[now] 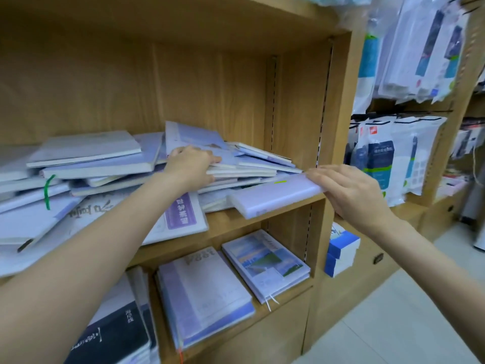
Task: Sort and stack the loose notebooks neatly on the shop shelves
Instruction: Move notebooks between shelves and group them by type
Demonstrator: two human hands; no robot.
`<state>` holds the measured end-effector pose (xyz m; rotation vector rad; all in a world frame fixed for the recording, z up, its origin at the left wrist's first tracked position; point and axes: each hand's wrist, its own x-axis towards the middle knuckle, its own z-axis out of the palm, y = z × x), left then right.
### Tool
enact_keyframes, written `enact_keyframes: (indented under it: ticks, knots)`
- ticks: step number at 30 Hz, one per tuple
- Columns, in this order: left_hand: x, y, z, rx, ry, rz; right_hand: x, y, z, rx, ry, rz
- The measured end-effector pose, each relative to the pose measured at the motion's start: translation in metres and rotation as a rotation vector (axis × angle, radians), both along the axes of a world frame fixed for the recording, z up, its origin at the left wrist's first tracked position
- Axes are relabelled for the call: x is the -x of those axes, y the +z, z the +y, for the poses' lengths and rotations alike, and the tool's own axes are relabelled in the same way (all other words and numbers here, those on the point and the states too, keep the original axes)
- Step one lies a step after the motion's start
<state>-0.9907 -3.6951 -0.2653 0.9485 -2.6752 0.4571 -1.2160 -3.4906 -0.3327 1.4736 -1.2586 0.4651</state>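
matt wood-grain shelves, glossy plastic-wrapped notebooks, smooth lilac notebook

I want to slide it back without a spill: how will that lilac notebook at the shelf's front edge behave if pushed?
The lilac notebook looks thick and flat, so probably stiff. Its glossy cover may slide easily on the wooden shelf. One corner overhangs the edge, so it could tip off unless the right hand steadies it.
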Motion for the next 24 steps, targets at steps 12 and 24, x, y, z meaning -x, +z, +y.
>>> enact_keyframes:
  ticks: [12,24]
  knots:
    - [-0.034,0.023,0.010,0.005,-0.040,0.184,-0.003,0.080,-0.040,0.290,-0.215,-0.351]
    - [-0.032,0.009,-0.003,0.060,-0.041,0.132,0.032,0.052,-0.159,-0.614,-0.324,-0.832]
